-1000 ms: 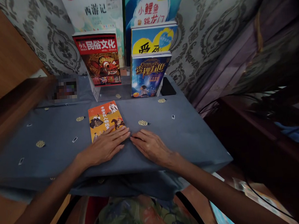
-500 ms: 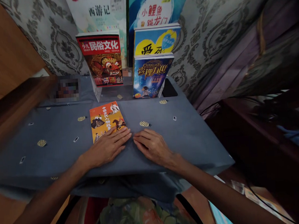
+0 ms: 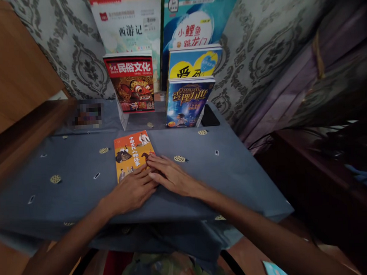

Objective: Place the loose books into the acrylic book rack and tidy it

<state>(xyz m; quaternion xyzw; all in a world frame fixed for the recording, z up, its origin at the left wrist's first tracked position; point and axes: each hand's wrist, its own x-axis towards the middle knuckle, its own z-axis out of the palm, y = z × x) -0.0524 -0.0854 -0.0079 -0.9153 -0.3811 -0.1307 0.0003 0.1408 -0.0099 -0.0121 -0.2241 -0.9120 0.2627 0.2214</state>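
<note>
An orange paperback book [image 3: 126,151] with illustrated figures and white Chinese characters lies on the cloth-covered table in front of me. My left hand [image 3: 131,191] rests over its lower right corner, palm down, fingers stretched. Beside it, my right hand [image 3: 171,176] reaches in from the right; its fingertips touch the book's right edge and overlap the left fingertips, partly hiding them. The right thumb stands apart from the other fingers. Neither hand lifts the book, which stays flat.
Behind it, a clear stand holds a red book [image 3: 133,84] on the left and a blue book [image 3: 187,104] on the right. Taller books, among them a pale green one [image 3: 130,31] and a teal one [image 3: 191,12], stand further back. A black phone [image 3: 210,116] lies right of the stand.
My right hand has moved left onto the book's right edge and my left fingertips. The left fingers have drawn back slightly. The view has tilted up a little, showing more of the tall books.
</note>
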